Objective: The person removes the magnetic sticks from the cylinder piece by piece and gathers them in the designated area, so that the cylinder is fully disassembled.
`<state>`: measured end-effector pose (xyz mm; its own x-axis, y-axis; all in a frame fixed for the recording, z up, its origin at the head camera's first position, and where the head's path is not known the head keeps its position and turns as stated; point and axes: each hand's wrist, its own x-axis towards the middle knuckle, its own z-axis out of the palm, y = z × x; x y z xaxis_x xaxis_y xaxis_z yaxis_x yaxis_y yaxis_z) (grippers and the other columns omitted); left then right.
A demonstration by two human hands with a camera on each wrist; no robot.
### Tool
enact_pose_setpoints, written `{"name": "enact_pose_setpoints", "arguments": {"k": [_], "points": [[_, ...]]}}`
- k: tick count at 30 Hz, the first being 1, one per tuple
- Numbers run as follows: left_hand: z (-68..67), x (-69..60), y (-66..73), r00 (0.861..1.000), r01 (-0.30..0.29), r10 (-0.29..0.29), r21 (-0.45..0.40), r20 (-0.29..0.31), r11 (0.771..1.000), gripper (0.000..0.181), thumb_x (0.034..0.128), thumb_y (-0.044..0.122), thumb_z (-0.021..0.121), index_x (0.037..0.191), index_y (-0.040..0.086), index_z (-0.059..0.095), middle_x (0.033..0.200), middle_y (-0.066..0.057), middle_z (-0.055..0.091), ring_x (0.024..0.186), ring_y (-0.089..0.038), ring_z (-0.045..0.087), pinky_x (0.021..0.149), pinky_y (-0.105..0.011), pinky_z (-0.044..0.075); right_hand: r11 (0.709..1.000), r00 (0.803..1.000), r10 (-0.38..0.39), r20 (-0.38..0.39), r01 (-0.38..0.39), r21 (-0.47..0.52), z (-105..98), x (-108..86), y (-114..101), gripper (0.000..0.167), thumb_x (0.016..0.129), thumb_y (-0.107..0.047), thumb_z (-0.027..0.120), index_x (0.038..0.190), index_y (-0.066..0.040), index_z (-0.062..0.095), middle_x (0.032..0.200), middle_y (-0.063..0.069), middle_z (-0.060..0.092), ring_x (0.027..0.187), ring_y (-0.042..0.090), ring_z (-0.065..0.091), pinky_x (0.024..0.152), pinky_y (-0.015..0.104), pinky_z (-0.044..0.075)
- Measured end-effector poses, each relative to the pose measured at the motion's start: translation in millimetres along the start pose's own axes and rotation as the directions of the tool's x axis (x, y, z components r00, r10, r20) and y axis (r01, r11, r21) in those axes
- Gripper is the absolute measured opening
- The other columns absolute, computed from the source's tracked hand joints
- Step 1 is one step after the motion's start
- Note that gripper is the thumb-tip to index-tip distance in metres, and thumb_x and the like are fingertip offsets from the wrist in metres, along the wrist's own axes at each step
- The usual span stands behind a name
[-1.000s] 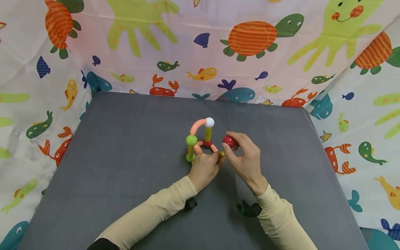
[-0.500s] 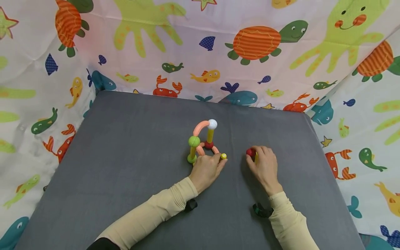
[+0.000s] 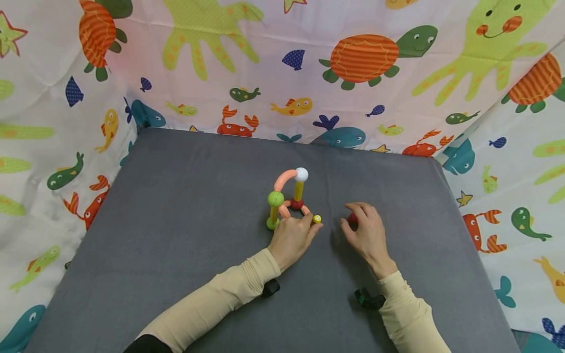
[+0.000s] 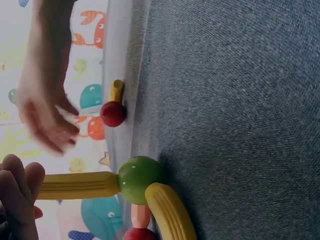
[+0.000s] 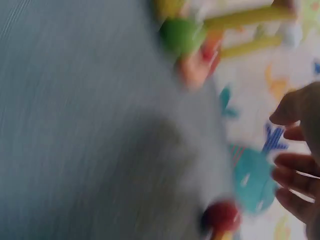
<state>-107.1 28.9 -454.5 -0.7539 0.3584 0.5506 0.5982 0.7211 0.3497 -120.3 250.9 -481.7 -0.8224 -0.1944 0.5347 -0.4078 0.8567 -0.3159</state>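
My left hand (image 3: 289, 240) pinches the top of an upright yellow magnetic stick (image 4: 77, 185), whose lower end meets a green ball (image 4: 140, 179) on the table. That stick belongs to a standing frame of balls and sticks, with a white ball (image 3: 302, 174), a curved pink stick (image 3: 284, 180) and another green ball (image 3: 275, 198) on top. Fingers parted, my right hand (image 3: 367, 234) hovers over a red ball (image 4: 113, 114) joined to a yellow stick (image 4: 116, 90). The wrist views show a gap between hand and red ball. In the head view this hand hides most of that piece.
A grey cloth covers the table (image 3: 198, 196). Behind it and at both sides hangs a white curtain (image 3: 185, 93) printed with sea animals. The right wrist view is blurred.
My right hand has carried the red ball and its yellow stick rightward from the frame, set them on the table and let go, shifting slightly back left. My left hand stays at the frame.
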Motion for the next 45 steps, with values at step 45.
{"name": "enact_pose_setpoints", "arguments": {"k": [45], "points": [[-29.5,-36.5,-80.7,0.863,0.349,-0.176,-0.308,0.473,0.885,0.019,0.0867,0.018,0.075,0.100,0.010,0.064,0.091,-0.005,0.064,0.079,-0.015,0.062,0.068,-0.024,0.049,0.932,0.942,0.066,0.330,-0.176,0.317,36,1.9,-44,0.037,0.083,-0.016,0.079,0.116,-0.004,0.065,0.101,0.010,0.068,0.089,0.026,0.068,0.074,0.040,0.055]]}}
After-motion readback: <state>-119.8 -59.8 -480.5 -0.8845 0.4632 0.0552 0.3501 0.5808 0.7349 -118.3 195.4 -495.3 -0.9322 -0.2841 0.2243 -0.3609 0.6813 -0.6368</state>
